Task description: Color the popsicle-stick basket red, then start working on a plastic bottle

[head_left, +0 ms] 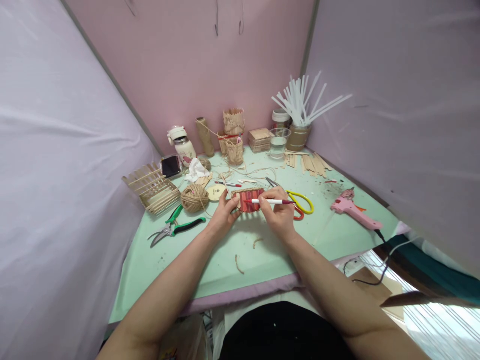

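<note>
My left hand [224, 214] grips the left end of a small piece made of wooden craft sticks [250, 201], coloured in red and dark red stripes, with a twine-like edge along its top. A white marker with a dark red end [276, 202] is held in my right hand [280, 216], its tip against the striped face. Behind my right hand lie scissors with yellow and red handles [305, 202]. Left of my left hand sit a ball of twine [195, 198] and a round wooden disc [216, 193].
Green-handled pruning shears [174, 227] and a stick rack [155, 189] lie on the left. A pink glue gun [354, 209] with a cord rests on the right. Along the back stand a bottle [183, 147], a water cup [279, 145] and a pot of white glue sticks [299, 137].
</note>
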`<state>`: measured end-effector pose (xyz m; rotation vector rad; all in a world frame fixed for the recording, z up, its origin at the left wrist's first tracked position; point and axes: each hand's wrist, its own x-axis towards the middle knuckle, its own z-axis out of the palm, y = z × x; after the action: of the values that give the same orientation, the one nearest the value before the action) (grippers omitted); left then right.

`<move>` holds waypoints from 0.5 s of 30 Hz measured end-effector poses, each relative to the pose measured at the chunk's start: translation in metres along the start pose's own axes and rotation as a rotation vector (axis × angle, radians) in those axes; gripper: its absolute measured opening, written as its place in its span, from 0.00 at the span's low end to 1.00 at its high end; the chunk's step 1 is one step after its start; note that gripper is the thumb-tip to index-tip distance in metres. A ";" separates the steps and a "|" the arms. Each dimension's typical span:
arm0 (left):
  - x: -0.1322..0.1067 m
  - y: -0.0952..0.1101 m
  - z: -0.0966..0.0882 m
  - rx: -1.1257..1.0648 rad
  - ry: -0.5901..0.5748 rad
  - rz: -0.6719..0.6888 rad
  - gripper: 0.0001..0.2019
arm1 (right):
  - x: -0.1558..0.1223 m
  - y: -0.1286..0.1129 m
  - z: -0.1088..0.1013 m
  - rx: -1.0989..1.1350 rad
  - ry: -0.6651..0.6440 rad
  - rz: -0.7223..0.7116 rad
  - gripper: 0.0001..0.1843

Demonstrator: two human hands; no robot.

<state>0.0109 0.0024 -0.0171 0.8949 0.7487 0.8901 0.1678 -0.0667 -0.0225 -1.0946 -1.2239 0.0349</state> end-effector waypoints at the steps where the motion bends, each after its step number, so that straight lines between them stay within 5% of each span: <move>1: 0.000 0.000 0.000 0.001 0.002 0.001 0.46 | 0.000 0.000 0.000 0.002 0.001 -0.001 0.10; 15: -0.001 0.001 0.000 0.007 -0.009 -0.002 0.48 | 0.000 0.001 0.001 -0.015 0.033 -0.030 0.08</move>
<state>0.0105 0.0014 -0.0163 0.9034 0.7449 0.8818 0.1678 -0.0659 -0.0236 -1.0856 -1.2120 -0.0148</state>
